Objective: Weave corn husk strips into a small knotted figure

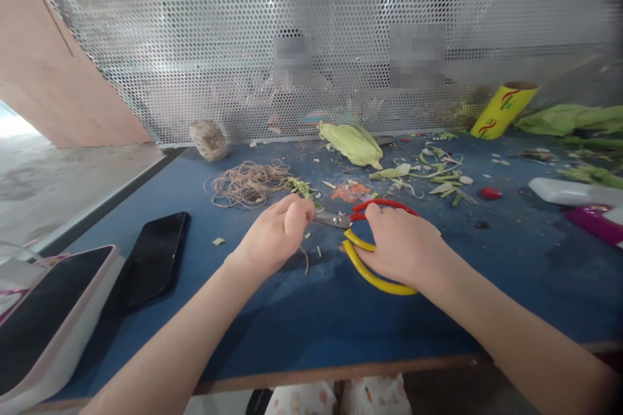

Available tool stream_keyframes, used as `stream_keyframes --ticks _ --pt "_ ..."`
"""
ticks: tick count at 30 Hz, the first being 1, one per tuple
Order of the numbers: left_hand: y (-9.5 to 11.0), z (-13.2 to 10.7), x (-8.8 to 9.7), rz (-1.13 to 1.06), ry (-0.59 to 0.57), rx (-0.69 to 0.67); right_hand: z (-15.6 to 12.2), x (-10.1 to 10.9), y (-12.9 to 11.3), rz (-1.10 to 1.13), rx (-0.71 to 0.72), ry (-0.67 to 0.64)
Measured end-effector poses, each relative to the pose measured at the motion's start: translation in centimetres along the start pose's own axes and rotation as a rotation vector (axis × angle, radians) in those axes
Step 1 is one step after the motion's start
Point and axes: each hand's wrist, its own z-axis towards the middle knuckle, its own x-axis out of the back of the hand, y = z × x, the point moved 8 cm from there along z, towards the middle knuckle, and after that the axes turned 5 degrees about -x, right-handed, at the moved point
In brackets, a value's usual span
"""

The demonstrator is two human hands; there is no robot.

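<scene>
My right hand [402,243] grips a pair of scissors [363,233] with one red and one yellow handle loop, resting on the blue table [311,324]. The blades point left toward my left hand [277,233]. My left hand is closed in a pinch on a small green stem piece [302,189] right at the blade tips. A heap of tan rubber bands [248,183] lies just beyond the left hand.
A husked corn cob [353,142] and green husk scraps [433,175] lie behind the scissors. A black phone [153,256] and a white scale [43,318] sit at the left. A yellow roll [503,109], white bottle [569,191] and perforated metal screen [311,26] stand farther back.
</scene>
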Motion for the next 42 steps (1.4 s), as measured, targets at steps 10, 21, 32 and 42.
stream_keyframes --ticks 10,21,32,42 --pt "-0.3 0.1 -0.1 0.011 -0.028 0.011 0.1 -0.3 0.1 0.018 -0.024 -0.026" --pt "-0.1 0.2 0.0 -0.022 -0.026 0.025 0.1 -0.3 -0.4 0.019 0.046 0.037" --pt "-1.1 0.0 -0.2 -0.076 -0.040 0.132 0.2 -0.3 -0.5 0.024 0.047 0.019" --pt "-0.7 -0.1 0.9 0.024 0.071 0.061 0.3 -1.1 -0.6 0.075 0.032 -0.073"
